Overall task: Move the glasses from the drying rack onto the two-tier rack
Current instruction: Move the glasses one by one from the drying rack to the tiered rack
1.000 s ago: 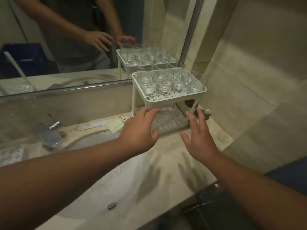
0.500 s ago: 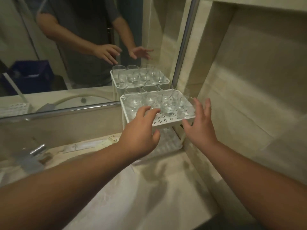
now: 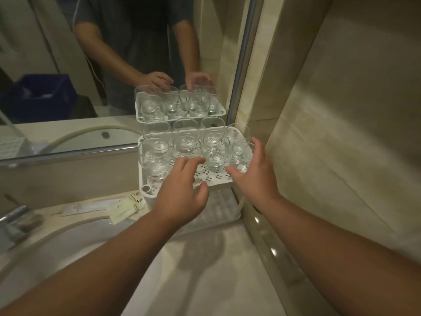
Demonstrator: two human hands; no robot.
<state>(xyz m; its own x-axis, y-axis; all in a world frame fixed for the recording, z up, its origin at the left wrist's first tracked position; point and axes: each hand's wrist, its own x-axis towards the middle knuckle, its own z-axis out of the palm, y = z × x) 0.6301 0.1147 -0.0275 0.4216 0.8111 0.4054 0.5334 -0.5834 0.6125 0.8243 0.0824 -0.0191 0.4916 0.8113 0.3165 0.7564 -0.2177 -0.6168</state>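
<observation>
A white two-tier rack [image 3: 214, 179] stands on the counter against the mirror, in the corner by the right wall. Its perforated top tier holds several clear glasses [image 3: 213, 153], upright in rows. The lower tier [image 3: 224, 206] shows below, mostly hidden by my hands. My left hand [image 3: 182, 192] hovers at the top tier's front edge, fingers spread, holding nothing. My right hand [image 3: 255, 174] is open at the tier's right front corner, close to the nearest right glass [image 3: 241, 153]; I cannot tell whether it touches. No separate drying rack is in view.
The mirror [image 3: 91, 65] behind the rack reflects the person, both hands and the glasses. A sink basin [image 3: 68, 247] lies at the left with a metal tap [image 3: 13, 222]. Small sachets [image 3: 124, 207] lie beside the rack. The tiled wall [image 3: 341, 133] stands close on the right.
The camera has come closer and higher over the rack. Both hands have risen from beside the lower tier to the front edge of the top tier, still open.
</observation>
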